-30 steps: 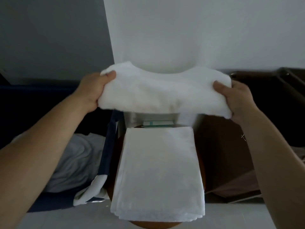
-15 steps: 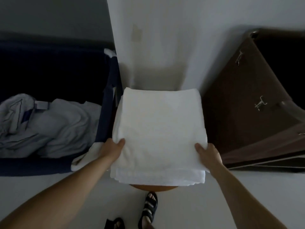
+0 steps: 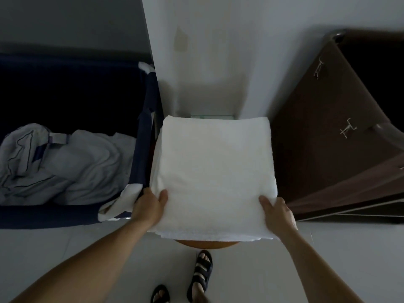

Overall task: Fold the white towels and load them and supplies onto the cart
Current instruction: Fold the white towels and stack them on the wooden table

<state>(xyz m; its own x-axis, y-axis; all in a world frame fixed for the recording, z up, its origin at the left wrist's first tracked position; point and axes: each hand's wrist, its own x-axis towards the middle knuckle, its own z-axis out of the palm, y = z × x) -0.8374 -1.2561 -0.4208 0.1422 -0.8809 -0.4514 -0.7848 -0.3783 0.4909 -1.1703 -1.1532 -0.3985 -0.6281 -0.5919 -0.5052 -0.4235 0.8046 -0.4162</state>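
Observation:
A folded white towel lies flat on top of a stack of white towels resting on a round brown stool. My left hand grips the towel's near left corner, thumb on top. My right hand holds the near right corner the same way. A green-edged box peeks out just behind the stack's far edge.
A navy fabric bin with crumpled pale linen stands to the left. A dark brown cabinet with metal handles stands to the right. A white wall column rises behind the stool. My sandalled feet stand on the pale floor below.
The towel came down from chest height onto the stack a second ago. Since half a second ago both hands stay at its near corners, with only a slight shift.

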